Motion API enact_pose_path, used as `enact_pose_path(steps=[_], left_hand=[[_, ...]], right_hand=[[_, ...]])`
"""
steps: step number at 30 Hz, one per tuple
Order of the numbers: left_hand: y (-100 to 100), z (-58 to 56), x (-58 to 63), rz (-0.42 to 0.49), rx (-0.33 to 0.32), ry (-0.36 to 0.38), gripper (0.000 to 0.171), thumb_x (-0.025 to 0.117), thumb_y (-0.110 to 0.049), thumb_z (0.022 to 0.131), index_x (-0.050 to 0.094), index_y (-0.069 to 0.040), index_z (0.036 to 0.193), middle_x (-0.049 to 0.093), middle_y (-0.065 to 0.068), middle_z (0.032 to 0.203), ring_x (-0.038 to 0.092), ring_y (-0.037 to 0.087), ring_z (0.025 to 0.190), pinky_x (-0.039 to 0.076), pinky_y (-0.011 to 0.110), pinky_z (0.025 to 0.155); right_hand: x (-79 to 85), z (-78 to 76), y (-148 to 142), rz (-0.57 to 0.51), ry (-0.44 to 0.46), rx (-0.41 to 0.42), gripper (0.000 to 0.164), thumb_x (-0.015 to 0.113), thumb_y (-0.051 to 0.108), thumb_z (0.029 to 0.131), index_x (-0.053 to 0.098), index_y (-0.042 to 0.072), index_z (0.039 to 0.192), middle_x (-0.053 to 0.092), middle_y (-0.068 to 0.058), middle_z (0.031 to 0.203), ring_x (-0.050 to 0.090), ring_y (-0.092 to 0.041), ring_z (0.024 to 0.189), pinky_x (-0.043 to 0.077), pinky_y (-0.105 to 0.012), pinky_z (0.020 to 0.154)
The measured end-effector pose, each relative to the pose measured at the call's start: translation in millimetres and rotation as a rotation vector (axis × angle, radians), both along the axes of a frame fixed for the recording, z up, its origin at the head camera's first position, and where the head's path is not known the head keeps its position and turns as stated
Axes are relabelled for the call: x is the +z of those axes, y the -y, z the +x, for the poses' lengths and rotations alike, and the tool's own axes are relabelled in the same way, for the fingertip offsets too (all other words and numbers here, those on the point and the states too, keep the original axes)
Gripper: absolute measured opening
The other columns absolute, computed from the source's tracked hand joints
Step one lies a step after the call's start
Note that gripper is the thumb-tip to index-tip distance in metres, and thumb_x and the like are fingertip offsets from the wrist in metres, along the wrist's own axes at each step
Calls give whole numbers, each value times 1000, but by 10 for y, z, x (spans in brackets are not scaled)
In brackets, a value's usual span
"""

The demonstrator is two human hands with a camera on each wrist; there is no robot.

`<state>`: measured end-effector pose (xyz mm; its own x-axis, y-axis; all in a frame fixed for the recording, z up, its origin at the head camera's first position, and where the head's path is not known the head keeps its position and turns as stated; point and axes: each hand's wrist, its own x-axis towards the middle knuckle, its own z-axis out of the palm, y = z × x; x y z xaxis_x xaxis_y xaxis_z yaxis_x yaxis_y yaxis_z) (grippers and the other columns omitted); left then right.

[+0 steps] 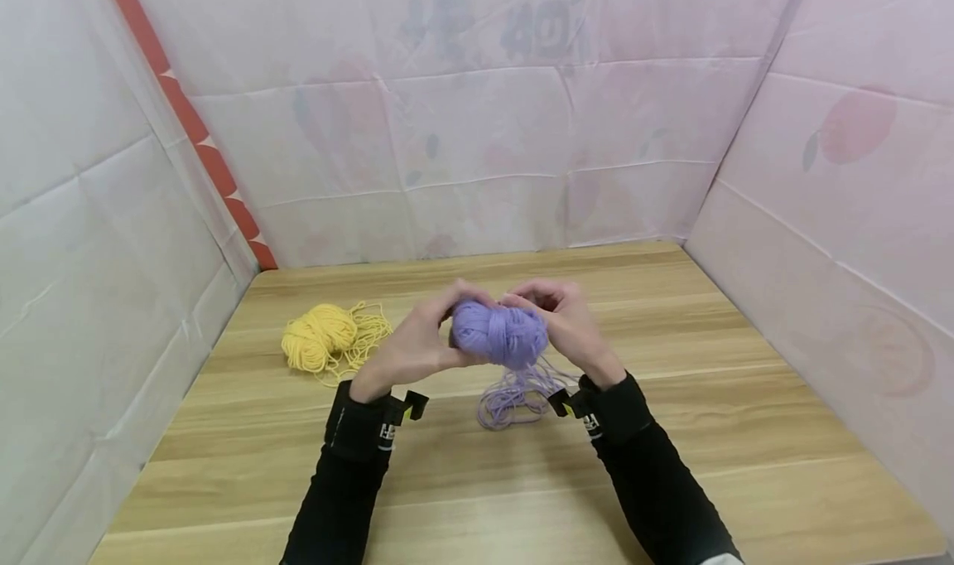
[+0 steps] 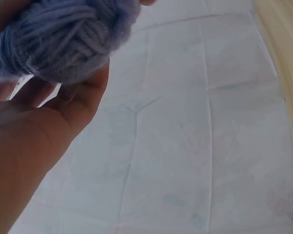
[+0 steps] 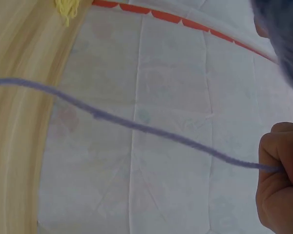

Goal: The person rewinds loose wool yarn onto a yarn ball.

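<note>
A ball of purple yarn (image 1: 499,333) is held up over the table, with one band of strands wrapped across its middle. My left hand (image 1: 425,337) grips it from the left, thumb below and fingers over the top; the left wrist view shows the fingers curled around the ball (image 2: 68,41). At the ball's right side, my right hand (image 1: 562,321) pinches a strand of the yarn. In the right wrist view this purple strand (image 3: 161,134) runs from the curled fingers (image 3: 278,161) across to the left. Loose purple yarn (image 1: 514,399) lies looped on the table beneath the ball.
A ball of yellow yarn (image 1: 319,337) lies on the wooden table (image 1: 447,499) at the left, its loose strands (image 1: 368,333) spread beside it. Pale printed sheets (image 1: 477,134) wall in the table's back and both sides.
</note>
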<state>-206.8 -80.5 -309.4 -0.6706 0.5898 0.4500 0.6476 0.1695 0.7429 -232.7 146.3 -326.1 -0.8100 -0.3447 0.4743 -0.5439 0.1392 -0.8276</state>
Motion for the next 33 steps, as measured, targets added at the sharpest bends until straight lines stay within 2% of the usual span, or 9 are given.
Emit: enact_pose_path(steps=[6, 9, 12, 16, 19, 21, 24, 30, 33], left_hand=[[56, 17, 40, 191, -30, 119, 63, 79, 12, 67, 47, -4, 119, 52, 10, 123, 55, 20, 113, 49, 33, 101], [73, 23, 46, 244, -43, 156, 62, 77, 15, 68, 45, -2, 118, 51, 12, 125, 56, 21, 113, 51, 31, 98], [95, 39, 60, 295, -31, 222, 62, 76, 15, 69, 42, -4, 118, 52, 14, 126, 59, 23, 111, 58, 36, 84], [134, 67, 98, 357, 59, 316, 61, 76, 9, 74, 40, -13, 118, 54, 17, 126, 61, 28, 109, 60, 44, 74], [164, 64, 116, 426, 134, 360, 58, 75, 5, 77, 40, -20, 116, 55, 17, 126, 62, 28, 111, 59, 43, 81], [185, 51, 118, 480, 172, 368, 55, 73, 5, 80, 38, -21, 113, 56, 17, 125, 62, 26, 111, 58, 40, 84], [214, 28, 121, 558, 223, 370, 51, 71, 5, 81, 38, -21, 110, 60, 14, 120, 65, 23, 107, 58, 35, 84], [285, -27, 102, 645, 326, 366, 50, 72, 5, 80, 38, -20, 109, 60, 10, 116, 63, 22, 104, 56, 30, 82], [305, -56, 85, 687, 382, 351, 50, 72, 6, 79, 39, -19, 108, 58, 9, 115, 63, 20, 103, 55, 28, 81]], right_hand=[[-46, -28, 68, -77, 85, 28, 18, 61, -1, 89, 68, -9, 103, 72, 14, 84, 65, -4, 73, 54, -20, 65], [-59, -31, 73, -115, 126, 61, 19, 59, 0, 91, 71, -1, 105, 74, 12, 88, 68, -6, 80, 57, -22, 70], [-63, -26, 62, -109, 166, 73, 24, 57, -1, 90, 74, 15, 97, 72, 12, 82, 65, -5, 74, 55, -21, 66], [-69, -26, 58, -72, 183, 81, 30, 55, -2, 88, 70, 22, 78, 51, 11, 60, 43, -4, 54, 36, -19, 50], [-67, -29, 69, -40, 181, 88, 20, 58, 6, 93, 73, 16, 84, 40, 8, 59, 32, -9, 52, 27, -23, 49], [-63, -29, 71, -17, 186, 87, 14, 61, 14, 94, 75, 11, 95, 40, 7, 61, 30, -11, 52, 25, -24, 50], [-57, -24, 66, 17, 194, 75, 22, 61, 19, 95, 72, 2, 105, 44, 6, 65, 28, -12, 53, 25, -23, 52], [-58, -15, 31, 27, 198, 66, 25, 62, 20, 95, 71, 0, 107, 33, 5, 61, 25, -15, 53, 23, -24, 53], [-52, -7, 11, 46, 194, 58, 24, 61, 21, 95, 72, 2, 106, 45, 7, 64, 27, -15, 55, 24, -25, 54]])
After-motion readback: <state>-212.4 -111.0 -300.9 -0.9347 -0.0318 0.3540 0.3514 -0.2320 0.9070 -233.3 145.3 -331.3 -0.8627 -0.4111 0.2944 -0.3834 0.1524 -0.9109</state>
